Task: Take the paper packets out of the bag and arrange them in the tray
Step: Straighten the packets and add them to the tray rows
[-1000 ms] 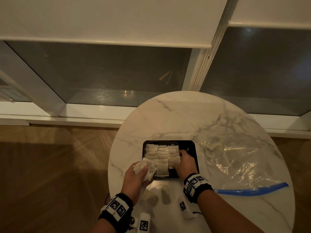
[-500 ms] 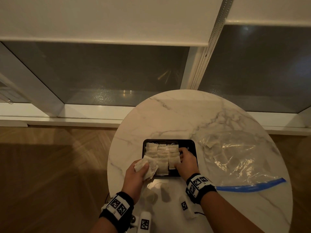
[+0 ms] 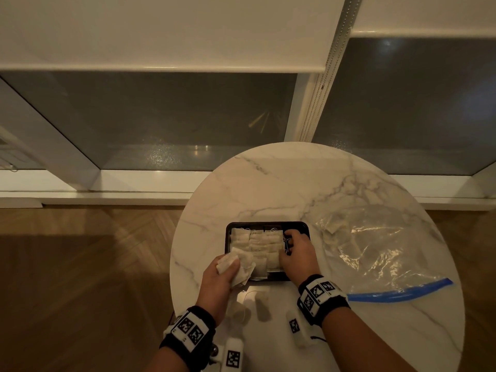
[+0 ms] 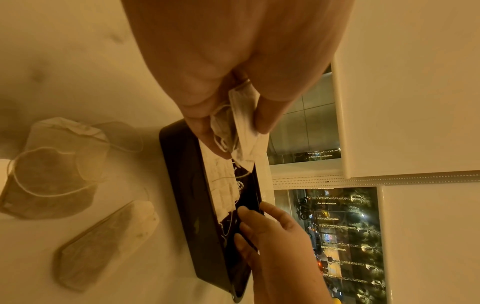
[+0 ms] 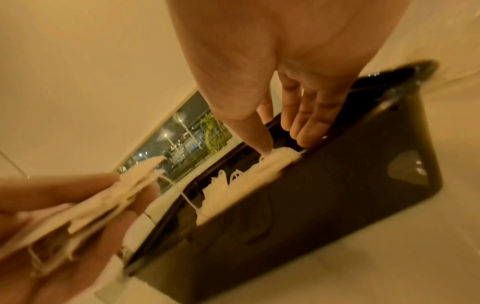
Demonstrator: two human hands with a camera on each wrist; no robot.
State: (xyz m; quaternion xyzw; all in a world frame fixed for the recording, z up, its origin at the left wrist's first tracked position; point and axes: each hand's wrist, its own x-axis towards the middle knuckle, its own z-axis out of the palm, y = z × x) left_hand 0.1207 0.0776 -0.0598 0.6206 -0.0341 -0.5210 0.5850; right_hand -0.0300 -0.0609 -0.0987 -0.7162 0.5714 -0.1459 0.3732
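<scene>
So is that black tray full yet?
Nearly: rows of packets cover most of the tray, but a dark strip at its right end shows bare.

One tray [image 3: 268, 224], one bag [image 3: 375, 253], perhaps three loose packets [image 4: 52, 181].

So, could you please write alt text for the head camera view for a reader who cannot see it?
A left hand grips several paper packets at the near-left corner of a black tray lined with packets, while the right hand reaches into its right side. A clear bag lies to the right on the marble table.
</scene>
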